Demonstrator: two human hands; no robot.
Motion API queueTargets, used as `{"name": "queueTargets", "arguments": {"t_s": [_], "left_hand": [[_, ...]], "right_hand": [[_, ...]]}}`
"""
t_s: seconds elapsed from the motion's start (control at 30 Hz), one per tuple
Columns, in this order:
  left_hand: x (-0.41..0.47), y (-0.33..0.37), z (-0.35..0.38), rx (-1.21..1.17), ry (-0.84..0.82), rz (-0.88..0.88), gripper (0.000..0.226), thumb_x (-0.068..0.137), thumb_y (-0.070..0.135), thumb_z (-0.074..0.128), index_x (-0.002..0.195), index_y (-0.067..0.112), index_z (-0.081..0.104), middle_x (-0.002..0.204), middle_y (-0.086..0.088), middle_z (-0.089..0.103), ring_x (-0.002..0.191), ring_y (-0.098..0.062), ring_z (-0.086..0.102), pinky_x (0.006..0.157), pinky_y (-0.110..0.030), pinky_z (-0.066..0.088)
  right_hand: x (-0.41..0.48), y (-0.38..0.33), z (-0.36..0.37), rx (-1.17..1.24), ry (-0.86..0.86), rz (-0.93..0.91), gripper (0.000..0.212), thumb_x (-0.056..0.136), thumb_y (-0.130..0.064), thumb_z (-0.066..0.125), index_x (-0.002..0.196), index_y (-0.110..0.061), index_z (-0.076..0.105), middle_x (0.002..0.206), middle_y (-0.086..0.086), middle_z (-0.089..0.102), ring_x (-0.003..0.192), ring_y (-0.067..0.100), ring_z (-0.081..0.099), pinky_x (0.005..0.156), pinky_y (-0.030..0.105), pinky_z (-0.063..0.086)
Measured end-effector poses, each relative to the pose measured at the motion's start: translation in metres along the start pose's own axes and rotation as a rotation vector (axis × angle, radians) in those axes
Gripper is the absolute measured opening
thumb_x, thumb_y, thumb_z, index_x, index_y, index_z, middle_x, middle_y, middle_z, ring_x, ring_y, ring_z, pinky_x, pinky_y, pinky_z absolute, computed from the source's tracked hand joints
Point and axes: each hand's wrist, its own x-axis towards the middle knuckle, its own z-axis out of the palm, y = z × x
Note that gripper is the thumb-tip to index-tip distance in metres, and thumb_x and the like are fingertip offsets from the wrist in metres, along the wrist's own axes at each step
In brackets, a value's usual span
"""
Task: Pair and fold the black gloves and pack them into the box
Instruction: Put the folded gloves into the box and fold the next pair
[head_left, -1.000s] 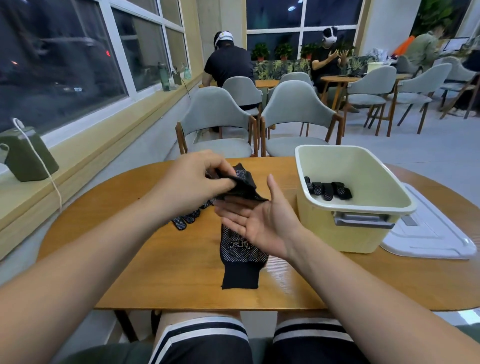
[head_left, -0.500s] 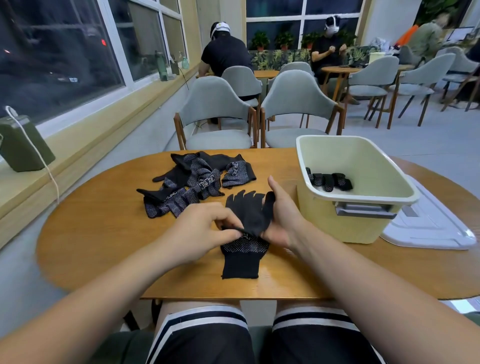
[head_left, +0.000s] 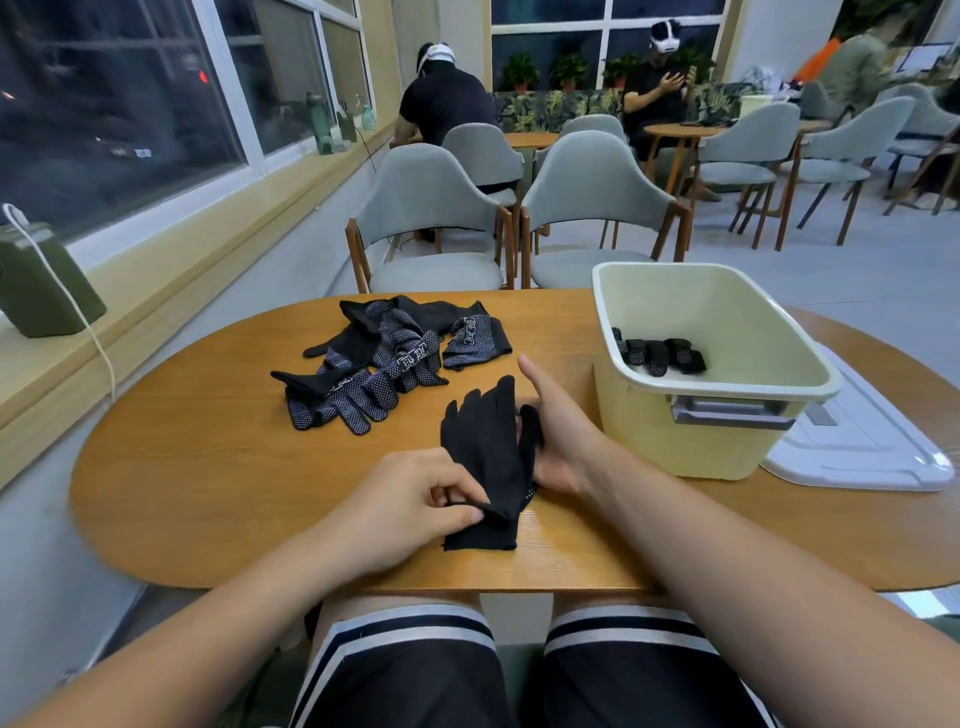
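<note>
The left hand (head_left: 415, 499) has a narrow grip, thumb and fingertips pinching the edge of a black glove (head_left: 485, 457) just above its cuff. The glove lies flat on the wooden tabletop (head_left: 208, 467) with its plain side up and its fingers pointing away from the person. A few white dots show at its lower right edge, and I cannot tell whether a 2nd glove lies beneath it. The right hand (head_left: 563, 436) stands on edge against the glove's right side, thumb straight and raised. Its fingers are slid under the fabric and hidden, so I cannot tell how that grip closes. Beyond the left grip and a little to its left, well apart from it, a loose pile of dotted black gloves (head_left: 384, 364) lies tangled on the tabletop. Just to the right of the right hand stands the pale yellow box (head_left: 727, 447), its grey handle facing the person. Folded gloves (head_left: 660, 356) lie inside it, against the wall nearest the hands. The white lid (head_left: 872, 447) lies flat beyond the box on the far right. 2 grey chairs (head_left: 431, 208) stand past the tabletop's far edge.
</note>
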Motion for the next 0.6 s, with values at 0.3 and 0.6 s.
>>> {"name": "queueTargets", "arguments": {"t_s": [0.3, 0.6], "left_hand": [[-0.006, -0.001, 0.005, -0.043, -0.014, -0.026, 0.016, 0.091, 0.03, 0.085, 0.104, 0.038, 0.084, 0.092, 0.011, 0.067, 0.088, -0.012, 0.066, 0.079, -0.017, 0.052], [-0.008, -0.005, 0.007, -0.051, -0.066, -0.029, 0.026, 0.085, 0.04, 0.09, 0.11, 0.041, 0.081, 0.094, 0.012, 0.069, 0.089, -0.011, 0.067, 0.083, -0.022, 0.056]], "right_hand": [[0.002, 0.0, -0.001, -0.029, -0.028, -0.012, 0.076, 0.097, -0.075, 0.058, 0.119, -0.003, 0.068, 0.075, 0.007, 0.068, 0.069, 0.02, 0.073, 0.064, 0.031, 0.06], [0.016, -0.004, -0.004, -0.214, 0.105, -0.199, 0.079, 0.098, -0.079, 0.049, 0.138, -0.013, 0.067, 0.129, 0.012, 0.076, 0.11, 0.021, 0.069, 0.093, 0.036, 0.056]]}}
